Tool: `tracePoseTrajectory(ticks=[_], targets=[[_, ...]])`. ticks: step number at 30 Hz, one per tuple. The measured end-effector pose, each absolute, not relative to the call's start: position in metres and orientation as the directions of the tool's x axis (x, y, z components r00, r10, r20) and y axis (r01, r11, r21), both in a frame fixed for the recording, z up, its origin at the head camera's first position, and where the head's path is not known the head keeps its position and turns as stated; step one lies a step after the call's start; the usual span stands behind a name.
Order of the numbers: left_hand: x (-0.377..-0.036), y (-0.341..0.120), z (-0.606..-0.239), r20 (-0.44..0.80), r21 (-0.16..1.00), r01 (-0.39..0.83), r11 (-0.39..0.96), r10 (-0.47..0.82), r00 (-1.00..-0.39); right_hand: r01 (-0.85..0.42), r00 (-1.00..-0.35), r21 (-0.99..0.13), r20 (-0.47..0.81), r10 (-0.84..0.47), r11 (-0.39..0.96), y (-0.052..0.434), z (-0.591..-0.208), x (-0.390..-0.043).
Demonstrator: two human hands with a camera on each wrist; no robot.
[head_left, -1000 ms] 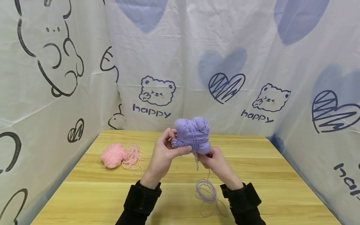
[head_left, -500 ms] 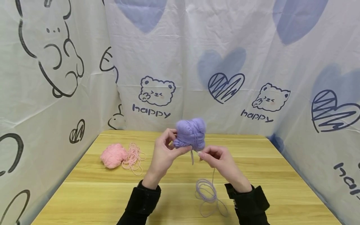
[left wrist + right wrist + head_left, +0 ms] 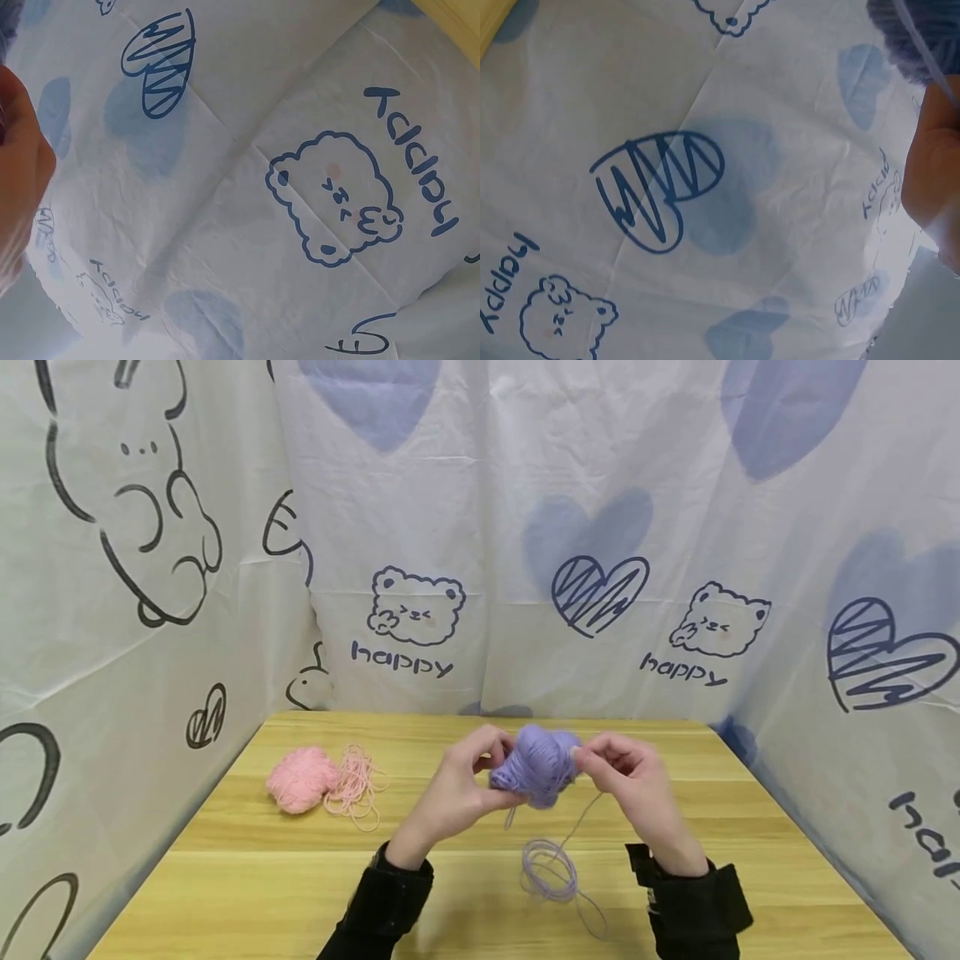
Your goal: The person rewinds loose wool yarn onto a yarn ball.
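The left hand (image 3: pixel 457 789) grips a purple ball of yarn (image 3: pixel 536 764) from its left side, fingers curled round it and the thumb pressed near its lower edge. The ball is held in the air above the middle of the wooden table (image 3: pixel 247 877), between the 2 hands. The right hand (image 3: pixel 633 781) is at the ball's right side, its fingers bent and pinching a purple strand (image 3: pixel 581 814) close to the ball. That strand runs down from the fingers to a loose coil of purple yarn (image 3: pixel 551 870) lying on the table just in front of the hands. A short end of yarn hangs below the ball. Both wrists wear black sleeves (image 3: pixel 390 893).

A pink ball of yarn (image 3: pixel 302 779) lies on the left part of the table, with a loose pink tangle (image 3: pixel 358 785) touching its right side. A printed white cloth (image 3: pixel 480 527) with bears and hearts hangs behind and at both sides.
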State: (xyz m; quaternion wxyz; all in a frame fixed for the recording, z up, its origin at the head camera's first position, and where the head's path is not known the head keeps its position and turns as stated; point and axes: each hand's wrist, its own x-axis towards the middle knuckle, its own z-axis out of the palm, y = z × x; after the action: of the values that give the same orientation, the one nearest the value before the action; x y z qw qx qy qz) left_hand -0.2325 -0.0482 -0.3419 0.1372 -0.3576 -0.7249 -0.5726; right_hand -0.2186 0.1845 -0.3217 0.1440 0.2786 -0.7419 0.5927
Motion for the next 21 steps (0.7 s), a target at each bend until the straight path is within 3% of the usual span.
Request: tracePoseTrajectory(ticks=[6,11,21], targets=[[-0.231,-0.051,-0.344,0.557,0.741,0.668,0.07,0.491,-0.669,-0.566,-0.821,-0.811,0.536,-0.198,0.15,0.19,-0.32,-0.219],[-0.23,-0.054,-0.343,0.528,0.789,0.611,-0.058,0.573,-0.627,-0.536,-0.835,-0.837,0.509,-0.209,0.106,0.189,-0.32,-0.221],[-0.229,-0.061,-0.34,0.56,0.822,0.496,-0.279,0.556,-0.614,-0.498,-0.813,-0.864,0.496,-0.306,-0.078,0.167,-0.336,-0.236]])
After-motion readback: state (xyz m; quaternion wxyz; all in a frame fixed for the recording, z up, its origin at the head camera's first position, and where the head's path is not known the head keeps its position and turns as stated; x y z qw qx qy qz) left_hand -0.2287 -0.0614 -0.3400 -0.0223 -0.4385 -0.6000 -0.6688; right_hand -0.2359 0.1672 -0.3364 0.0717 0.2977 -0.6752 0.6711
